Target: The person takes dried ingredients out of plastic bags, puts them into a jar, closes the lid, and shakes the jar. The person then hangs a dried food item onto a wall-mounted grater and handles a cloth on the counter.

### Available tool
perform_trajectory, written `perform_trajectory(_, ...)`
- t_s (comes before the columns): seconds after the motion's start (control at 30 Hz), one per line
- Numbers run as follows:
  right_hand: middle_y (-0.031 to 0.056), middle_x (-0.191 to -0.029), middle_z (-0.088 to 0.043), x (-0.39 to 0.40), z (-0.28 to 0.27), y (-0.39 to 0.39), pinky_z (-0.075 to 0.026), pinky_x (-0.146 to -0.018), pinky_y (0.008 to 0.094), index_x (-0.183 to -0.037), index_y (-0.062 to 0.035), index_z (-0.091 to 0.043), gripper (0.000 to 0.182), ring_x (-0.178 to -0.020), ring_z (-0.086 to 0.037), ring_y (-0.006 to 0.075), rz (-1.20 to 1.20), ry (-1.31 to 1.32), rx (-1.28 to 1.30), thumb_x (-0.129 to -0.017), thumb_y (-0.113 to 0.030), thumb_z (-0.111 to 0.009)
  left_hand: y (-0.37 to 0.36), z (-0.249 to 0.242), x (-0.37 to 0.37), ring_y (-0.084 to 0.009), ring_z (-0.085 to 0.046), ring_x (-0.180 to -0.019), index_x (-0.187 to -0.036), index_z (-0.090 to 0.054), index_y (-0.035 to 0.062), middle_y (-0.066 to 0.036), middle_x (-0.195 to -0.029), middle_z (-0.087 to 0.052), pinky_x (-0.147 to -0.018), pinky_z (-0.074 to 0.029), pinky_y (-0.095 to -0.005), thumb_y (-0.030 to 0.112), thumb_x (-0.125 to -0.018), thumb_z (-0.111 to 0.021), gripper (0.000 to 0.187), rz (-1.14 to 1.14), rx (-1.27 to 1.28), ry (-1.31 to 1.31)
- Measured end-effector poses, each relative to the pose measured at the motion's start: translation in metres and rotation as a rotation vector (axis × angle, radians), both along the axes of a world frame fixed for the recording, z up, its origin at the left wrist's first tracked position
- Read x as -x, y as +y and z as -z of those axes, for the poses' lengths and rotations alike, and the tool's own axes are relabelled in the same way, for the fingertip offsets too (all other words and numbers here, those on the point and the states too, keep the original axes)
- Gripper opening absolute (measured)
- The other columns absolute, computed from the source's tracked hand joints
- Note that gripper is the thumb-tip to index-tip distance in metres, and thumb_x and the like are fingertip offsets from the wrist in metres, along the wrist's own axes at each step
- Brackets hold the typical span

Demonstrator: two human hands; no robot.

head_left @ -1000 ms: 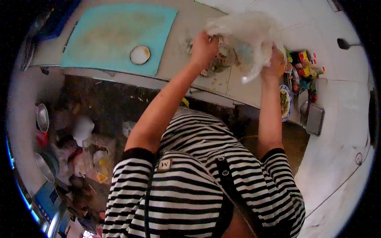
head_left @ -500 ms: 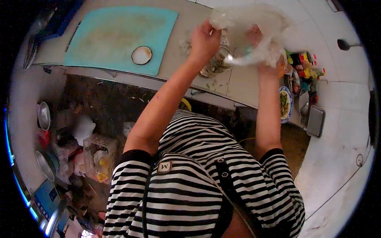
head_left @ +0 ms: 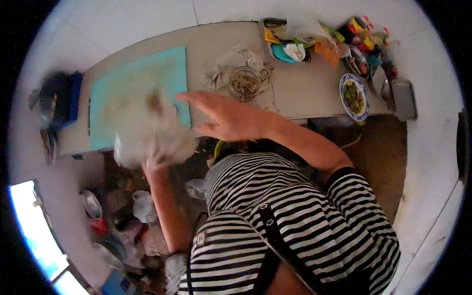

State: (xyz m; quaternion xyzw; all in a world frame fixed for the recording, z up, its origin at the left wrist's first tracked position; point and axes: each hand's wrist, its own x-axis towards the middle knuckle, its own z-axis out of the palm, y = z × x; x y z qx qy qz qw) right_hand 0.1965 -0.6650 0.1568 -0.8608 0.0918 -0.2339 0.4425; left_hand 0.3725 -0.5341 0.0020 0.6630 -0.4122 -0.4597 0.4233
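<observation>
My left hand (head_left: 158, 158) is at the near edge of the turquoise cutting board (head_left: 172, 66), closed on a cloudy, see-through plastic bag (head_left: 132, 142). The bag is blurred and hides most of its fingers. To the right of the bag, my right hand (head_left: 228, 117) is open, palm turned sideways, thumb apart from the stretched fingers, holding nothing. Beyond it on the counter stands an open glass jar (head_left: 244, 83) with brownish pieces inside. Crumpled clear plastic (head_left: 246, 56) lies behind the jar. The round white lid on the board is mostly covered by the bag.
A blue-rimmed plate of greens (head_left: 354, 97) sits at the counter's right. Behind it are bottles and packets (head_left: 368, 37), and a grey tray (head_left: 404, 101). At the back is a tray with a teal item and white cloth (head_left: 294, 52). Dark pans (head_left: 56, 101) stand left.
Both hands have moved left from above the jar, and the plastic bag has gone with my left hand to the cutting board. My right hand has come out of the bag. The view has turned.
</observation>
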Motion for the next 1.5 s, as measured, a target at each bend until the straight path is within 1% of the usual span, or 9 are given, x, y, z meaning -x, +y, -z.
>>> perform_trajectory(0.17, 0.0121, -0.102, -0.063, 0.098, 0.048, -0.029, -0.048, -0.083, 0.0364, -0.113, -0.003, -0.059, 0.029, -0.094, -0.062, 0.0274, 0.104, 0.162, 0.014, -0.084, -0.008, -0.061, 0.191, 0.13, -0.069, -0.0247, -0.055, -0.104, -0.121, -0.051, 0.0015, -0.013, -0.121, -0.055, -0.086, -0.046, -0.0357, 0.012, -0.079, -0.067, 0.046, -0.091, -0.597, -0.269)
perform_trajectory(0.4, 0.0173, -0.096, -0.063, 0.204, 0.145, -0.106, -0.049, -0.08, 0.0432, -0.097, -0.0045, -0.061, 0.021, -0.093, -0.06, 0.035, 0.667, 0.685, 0.178, -0.081, -0.017, -0.057, 0.317, 0.141, -0.068, -0.0297, -0.054, -0.108, -0.125, -0.048, 0.0003, -0.016, -0.125, -0.052, -0.09, -0.044, -0.038, 0.014, -0.079, -0.067, 0.051, -0.172, -0.893, -0.3)
perform_trajectory(0.63, 0.0176, -0.11, -0.057, 0.153, 0.193, -0.106, -0.046, -0.086, 0.0439, -0.11, -0.002, -0.058, 0.031, -0.106, -0.054, 0.0349, 0.422, 0.93, 0.198, -0.081, -0.011, -0.061, 0.164, 0.097, -0.062, -0.0347, -0.052, -0.112, -0.128, -0.046, -0.0008, -0.02, -0.13, -0.049, -0.094, -0.043, -0.0403, 0.015, -0.079, -0.067, 0.056, -0.228, -0.206, -0.605)
perform_trajectory(0.73, 0.0193, -0.1, -0.059, 0.157, 0.202, -0.079, -0.048, -0.083, 0.046, -0.108, -0.0035, -0.057, 0.033, -0.097, -0.057, 0.0375, 0.492, 0.647, 0.333, -0.077, -0.012, -0.062, 0.036, 0.064, -0.059, -0.0402, -0.043, -0.118, -0.136, -0.036, 0.0025, -0.024, -0.125, -0.048, -0.098, -0.038, -0.0445, 0.023, -0.075, -0.072, 0.074, -0.265, 0.055, -0.833)
perform_trajectory(1.07, 0.0202, -0.11, -0.056, 0.179, 0.144, -0.005, -0.046, -0.087, 0.044, -0.114, -0.0012, -0.054, 0.038, -0.099, -0.056, 0.0374, 0.517, 0.634, -0.003, -0.082, -0.021, -0.063, -0.085, 0.12, -0.108, -0.0389, -0.05, -0.109, -0.137, -0.032, 0.0022, -0.023, -0.119, -0.052, -0.093, -0.041, -0.0484, 0.046, -0.057, -0.081, 0.103, -0.077, -0.254, -1.149)
perform_trajectory(1.13, 0.0192, -0.11, -0.056, 0.174, 0.137, 0.005, -0.047, -0.085, 0.0417, -0.119, -0.0014, -0.051, 0.042, -0.099, -0.057, 0.0342, 0.545, 0.603, -0.111, -0.085, -0.023, -0.063, -0.074, 0.096, -0.091, -0.0347, -0.053, -0.106, -0.138, -0.032, 0.0017, -0.02, -0.115, -0.055, -0.09, -0.044, -0.0463, 0.041, -0.059, -0.082, 0.101, -0.049, -0.346, -0.99)
perform_trajectory(1.23, 0.0138, -0.112, -0.057, 0.147, 0.115, 0.025, -0.048, -0.083, 0.0349, -0.13, -0.0038, -0.044, 0.052, -0.099, -0.058, 0.024, 0.507, 0.225, -0.644, -0.087, -0.025, -0.064, -0.052, 0.021, 0.024, -0.0218, -0.055, -0.102, -0.141, -0.027, 0.0022, -0.013, -0.114, -0.055, -0.082, -0.05, -0.0356, 0.02, -0.064, -0.084, 0.098, 0.163, -0.054, -0.037)
perform_trajectory(1.33, 0.0087, -0.116, -0.055, 0.121, 0.113, 0.032, -0.047, -0.085, 0.0308, -0.138, -0.0069, -0.035, 0.062, -0.102, -0.055, 0.016, 0.367, -0.165, -1.301, -0.087, -0.025, -0.066, -0.052, -0.042, 0.121, -0.0259, -0.053, -0.112, -0.141, -0.027, 0.0036, -0.015, -0.129, -0.047, -0.093, -0.045, -0.0367, 0.021, -0.065, -0.084, 0.097, 0.236, 0.189, 0.186)
perform_trajectory(1.5, 0.0103, -0.124, -0.052, 0.13, 0.077, 0.01, -0.044, -0.092, 0.0324, -0.138, -0.0064, -0.035, 0.068, -0.11, -0.052, 0.019, 0.45, -0.046, -0.81, -0.081, -0.022, -0.069, -0.074, -0.068, 0.138, -0.0312, -0.048, -0.12, -0.139, -0.031, 0.0039, -0.017, -0.134, -0.045, -0.099, -0.04, -0.037, 0.017, -0.064, -0.082, 0.091, 0.281, 0.494, -0.198)
